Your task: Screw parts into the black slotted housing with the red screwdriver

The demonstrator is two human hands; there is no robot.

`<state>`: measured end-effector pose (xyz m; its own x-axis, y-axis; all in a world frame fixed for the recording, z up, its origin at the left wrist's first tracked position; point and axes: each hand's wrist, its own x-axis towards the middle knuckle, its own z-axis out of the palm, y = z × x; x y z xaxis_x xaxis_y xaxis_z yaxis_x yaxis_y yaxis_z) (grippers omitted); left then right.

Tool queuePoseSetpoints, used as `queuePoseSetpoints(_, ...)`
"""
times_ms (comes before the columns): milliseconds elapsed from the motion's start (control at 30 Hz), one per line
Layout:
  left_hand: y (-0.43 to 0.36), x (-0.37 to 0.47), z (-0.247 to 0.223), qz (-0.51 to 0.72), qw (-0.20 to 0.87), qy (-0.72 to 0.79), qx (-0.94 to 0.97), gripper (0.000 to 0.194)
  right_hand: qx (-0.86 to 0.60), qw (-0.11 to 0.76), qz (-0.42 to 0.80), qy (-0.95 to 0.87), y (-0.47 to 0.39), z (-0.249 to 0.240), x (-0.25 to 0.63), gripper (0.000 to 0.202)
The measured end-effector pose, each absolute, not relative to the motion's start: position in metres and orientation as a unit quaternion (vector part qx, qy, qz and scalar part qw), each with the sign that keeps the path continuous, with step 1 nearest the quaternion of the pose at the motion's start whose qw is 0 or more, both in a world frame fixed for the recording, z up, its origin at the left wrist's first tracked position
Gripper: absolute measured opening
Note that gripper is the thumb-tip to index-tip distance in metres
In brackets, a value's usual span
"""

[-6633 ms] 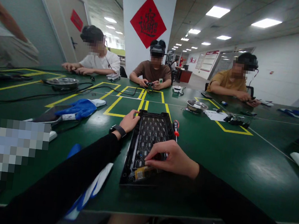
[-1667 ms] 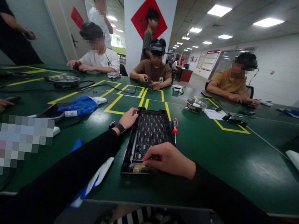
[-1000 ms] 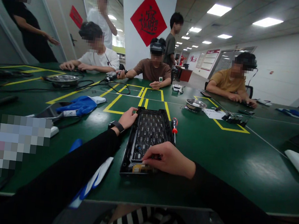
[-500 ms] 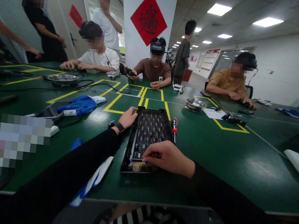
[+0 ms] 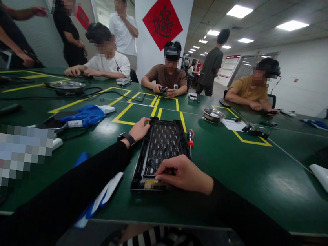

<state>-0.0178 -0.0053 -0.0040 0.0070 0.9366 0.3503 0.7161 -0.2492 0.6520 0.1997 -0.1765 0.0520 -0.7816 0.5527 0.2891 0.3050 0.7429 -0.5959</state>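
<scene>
A black rectangular tray-like casing [image 5: 166,139] lies on the green table in front of me, with rows of small shiny shapes inside and a yellowish strip at its near end. My left hand [image 5: 140,129] grips the casing's far left edge, thumb and fingers against its side. Over the near end, my right hand [image 5: 183,173] has thumb and forefinger pinched together low by the yellowish strip; anything between the fingertips is too small to make out. A screwdriver [image 5: 191,138] with a red and black handle rests just right of the casing.
Blue and white gloves [image 5: 89,115] lie at the left, another glove [image 5: 102,199] beneath my left forearm. A metal bowl [image 5: 213,114] and a paper sheet [image 5: 233,125] are beyond the screwdriver. Several people sit or stand around the green table [image 5: 233,186]; a white device [image 5: 327,181] is far right.
My hands and the casing have barely moved. Across the table, a seated person has brought both hands together around a small object. The people standing behind have shifted, and a hand has appeared at the left edge.
</scene>
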Motion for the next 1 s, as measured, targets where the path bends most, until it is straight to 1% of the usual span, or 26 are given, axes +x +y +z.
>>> queuePoseSetpoints(200,-0.0044,-0.0187,-0.005,0.378,0.143,0.59,0.699,0.036,-0.242,0.221,0.262,-0.908,-0.1762,0.0519,0.2003,0.018)
queuePoseSetpoints(400,-0.0045,-0.018,-0.0045,0.372,0.138,0.598,0.697,0.036,-0.257,0.233,0.248,-0.905,-0.1767,0.0507,0.1996,0.02)
queuePoseSetpoints(533,-0.0035,-0.0184,-0.0053,0.375,0.139,0.596,0.697,0.036,-0.256,0.221,0.238,-0.91,-0.177,0.0519,0.1995,0.018)
queuePoseSetpoints(667,-0.0018,-0.0194,-0.0066,0.382,0.137,0.588,0.7,0.035,-0.235,0.212,0.248,-0.916,-0.1768,0.0531,0.2002,0.017)
queuePoseSetpoints(1000,-0.0034,-0.0189,-0.0061,0.381,0.142,0.588,0.699,0.036,-0.226,0.226,0.285,-0.904,-0.1767,0.0535,0.1998,0.021)
